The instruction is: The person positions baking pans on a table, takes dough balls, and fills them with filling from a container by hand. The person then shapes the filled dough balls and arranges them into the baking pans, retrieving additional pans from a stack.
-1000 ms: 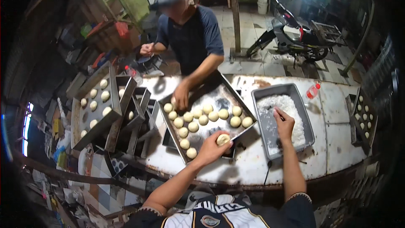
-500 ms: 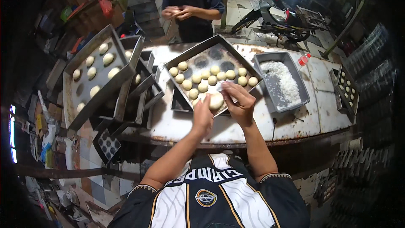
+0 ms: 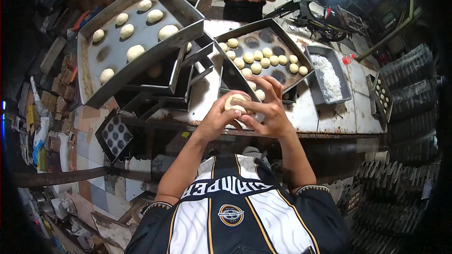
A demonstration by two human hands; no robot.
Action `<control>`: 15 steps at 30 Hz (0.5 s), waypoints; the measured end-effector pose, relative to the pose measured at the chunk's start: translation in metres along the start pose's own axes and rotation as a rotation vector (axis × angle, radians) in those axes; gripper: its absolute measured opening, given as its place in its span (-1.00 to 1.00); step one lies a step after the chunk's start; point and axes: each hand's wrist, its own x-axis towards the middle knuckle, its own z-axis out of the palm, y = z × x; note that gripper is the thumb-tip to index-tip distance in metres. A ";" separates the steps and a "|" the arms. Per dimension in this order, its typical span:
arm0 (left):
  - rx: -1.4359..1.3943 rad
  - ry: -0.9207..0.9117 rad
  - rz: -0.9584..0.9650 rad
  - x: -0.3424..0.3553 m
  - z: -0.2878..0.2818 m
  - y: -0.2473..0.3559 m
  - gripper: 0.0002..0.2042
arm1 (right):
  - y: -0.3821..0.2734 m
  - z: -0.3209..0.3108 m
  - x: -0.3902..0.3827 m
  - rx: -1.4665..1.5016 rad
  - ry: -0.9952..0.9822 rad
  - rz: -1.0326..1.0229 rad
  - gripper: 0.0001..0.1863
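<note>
L hand (image 3: 215,118): grip wrapped on dough (image 3: 234,98)
R hand (image 3: 274,113): spread, touching dough
Risk: poss. tear if overpressed

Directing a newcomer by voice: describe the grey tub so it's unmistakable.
Find the white table. On it, just right of the big central metal tray, sits the grey rectangular tub. Where that tray holds round dough balls, the tub holds loose white shreds.

Pale, rounded dough (image 3: 234,98) sits in the left hand (image 3: 214,118).
</note>
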 end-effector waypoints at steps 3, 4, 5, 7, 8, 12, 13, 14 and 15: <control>0.571 0.043 0.423 -0.002 0.006 0.013 -0.58 | -0.025 0.016 -0.001 0.409 0.367 0.250 -0.42; 0.822 0.092 0.581 -0.002 0.010 0.014 -0.57 | -0.031 0.021 -0.002 0.818 0.448 0.344 -0.43; 0.799 0.093 0.654 -0.001 0.015 0.014 -0.57 | -0.034 0.022 -0.005 0.976 0.456 0.375 -0.45; 0.768 0.131 0.673 -0.004 0.026 0.012 -0.57 | -0.036 0.018 -0.010 1.278 0.367 0.370 -0.49; 0.646 0.110 0.678 -0.001 0.031 0.010 -0.58 | -0.035 0.013 -0.012 1.225 0.395 0.328 -0.61; 0.516 0.204 0.667 0.007 0.052 0.004 -0.67 | -0.023 -0.030 -0.024 0.514 0.325 0.154 -0.78; 0.715 0.162 0.751 0.009 0.055 0.004 -0.75 | -0.021 -0.039 -0.026 0.495 0.356 0.089 -0.71; 0.688 0.177 0.734 0.012 0.064 0.000 -0.72 | -0.021 -0.047 -0.029 0.472 0.359 0.070 -0.64; 0.646 0.193 0.721 0.017 0.073 -0.005 -0.67 | -0.020 -0.052 -0.030 0.449 0.350 0.101 -0.58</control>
